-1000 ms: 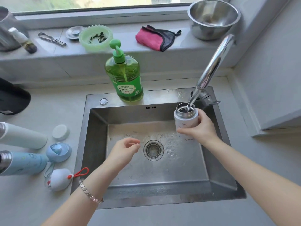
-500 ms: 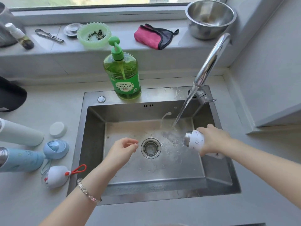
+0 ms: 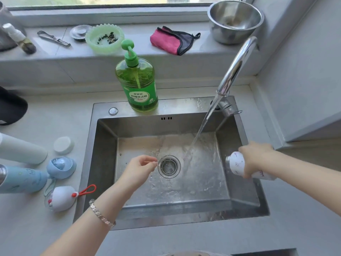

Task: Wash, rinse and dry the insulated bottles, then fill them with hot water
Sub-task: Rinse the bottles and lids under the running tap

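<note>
My right hand [image 3: 255, 156] grips a small white insulated bottle [image 3: 237, 166], held on its side over the right edge of the steel sink [image 3: 103, 163], its mouth pointing left. Water streams from the chrome faucet [image 3: 234, 67] into the basin. My left hand [image 3: 141, 166] hovers over the basin just left of the drain [image 3: 169, 166], fingers loosely curled and holding nothing. On the counter at left lie a pale white bottle [image 3: 22, 149] and a light blue bottle [image 3: 22, 179], both on their sides.
A green dish soap pump bottle [image 3: 137, 80] stands on the sink's back rim. Lids lie left of the sink: a white cap [image 3: 63, 145], a blue lid [image 3: 61, 167], a white lid with a red loop [image 3: 62, 198]. On the sill sit a pink cloth [image 3: 166, 42], a steel bowl [image 3: 235, 21] and a green dish [image 3: 104, 37].
My right hand took the white bottle from under the faucet, tipped it on its side and carried it right to the sink's edge. My left hand stayed near the drain.
</note>
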